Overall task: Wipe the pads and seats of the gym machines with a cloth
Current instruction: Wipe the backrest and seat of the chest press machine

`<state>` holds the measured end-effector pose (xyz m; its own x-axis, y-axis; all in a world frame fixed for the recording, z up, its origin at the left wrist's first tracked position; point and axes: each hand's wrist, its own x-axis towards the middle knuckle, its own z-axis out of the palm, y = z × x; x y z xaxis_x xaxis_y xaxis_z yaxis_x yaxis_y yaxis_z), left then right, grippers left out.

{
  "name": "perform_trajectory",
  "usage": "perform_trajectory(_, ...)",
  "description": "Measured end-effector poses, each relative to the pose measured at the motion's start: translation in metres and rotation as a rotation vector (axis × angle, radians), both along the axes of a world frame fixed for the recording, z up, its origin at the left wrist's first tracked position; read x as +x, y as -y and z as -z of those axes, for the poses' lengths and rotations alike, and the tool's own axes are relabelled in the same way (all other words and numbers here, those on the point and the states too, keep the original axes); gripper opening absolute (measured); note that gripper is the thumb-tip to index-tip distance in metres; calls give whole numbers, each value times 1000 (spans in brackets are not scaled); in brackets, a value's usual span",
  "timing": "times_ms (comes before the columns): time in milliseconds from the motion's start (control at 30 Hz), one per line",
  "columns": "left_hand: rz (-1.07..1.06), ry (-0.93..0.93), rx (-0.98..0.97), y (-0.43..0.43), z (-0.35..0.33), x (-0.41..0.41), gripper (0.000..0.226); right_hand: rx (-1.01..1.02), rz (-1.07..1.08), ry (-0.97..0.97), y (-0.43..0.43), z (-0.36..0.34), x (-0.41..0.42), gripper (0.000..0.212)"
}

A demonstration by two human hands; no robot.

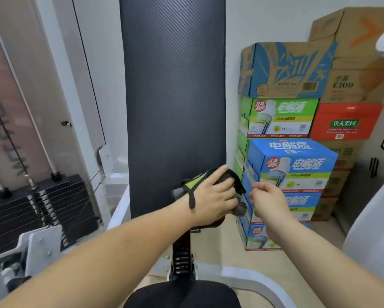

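Cleaning in progress at the tall dark grey textured back pad [175, 96] of a gym machine: you have the dark cloth with a yellow-green patch [200, 181] pressed against the pad's lower right corner, so the job looks under way rather than finished. Nothing on the pad's surface shows which parts are already wiped; no streak or damp patch can be made out. The rounded black seat [182, 294] at the bottom of the view sits untouched by either hand at this moment, and by the look of it that part is likely yet to come, along with any other machines.

Your left hand [215, 196] reaches forward with the arm nearly straight, palm flat on the cloth, fingers stretched up and to the right, the grip spread wide and pushing rather than clamped. A black strap of the cloth hangs across that wrist. Your right hand [268, 198] hovers just beside the left, off the pad's right edge, fingers loosely curled toward the cloth's dangling grey end [242, 207]; you cannot tell whether that grip pinches the fabric or only nears it.

Stacked cardboard drink cartons in blue, green and orange [293, 134] stand close on the right, a black weight stack [42, 210] on the left.
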<state>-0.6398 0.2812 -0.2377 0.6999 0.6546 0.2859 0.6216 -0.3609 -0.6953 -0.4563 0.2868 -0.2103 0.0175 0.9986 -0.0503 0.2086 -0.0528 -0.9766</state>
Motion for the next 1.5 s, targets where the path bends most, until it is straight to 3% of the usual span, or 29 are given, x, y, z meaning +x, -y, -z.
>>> perform_trajectory(167,-164,138,324,-8,-88,-64,43,26,-2,14,4,-4,-24,30)
perform_trajectory(267,-256,430,353,0,-67,-60,46,-36,-75,-12,4,0,-37,38)
perform_trajectory(333,-214,541,331,9,-22,-48,44,-173,-108,-143,1,11,-44,46)
perform_trajectory(400,-145,477,247,21,32,-43,44,-277,-98,-266,2,25,-46,50)
perform_trajectory(567,-25,-4,-27,55,104,-59,45,-313,-3,-137,7,59,-41,31)
perform_trajectory(633,18,-196,-33,66,104,-82,42,-299,3,-82,6,68,-45,42)
perform_trajectory(700,47,-232,-8,78,98,-113,42,-272,-35,-36,10,68,-57,52)
perform_trajectory(800,30,-56,27,111,88,-158,20,-200,-63,12,17,71,-82,61)
perform_trajectory(900,-95,121,38,152,80,-192,33,-131,-34,128,20,74,-91,61)
perform_trajectory(967,-168,342,102,164,70,-204,36,-106,-32,175,17,76,-90,60)
perform_trajectory(1067,-264,734,205,143,47,-185,38,-115,-45,183,12,76,-88,60)
perform_trajectory(1133,-298,873,262,114,39,-159,42,-136,-66,200,10,75,-86,60)
perform_trajectory(1300,-413,1046,287,87,71,-116,51,-147,-91,250,7,75,-81,63)
perform_trajectory(1433,-289,861,-10,130,94,-116,45,-135,-93,260,13,69,-80,68)
perform_trajectory(1500,-304,942,-161,161,84,-114,45,-162,-140,332,17,67,-71,71)
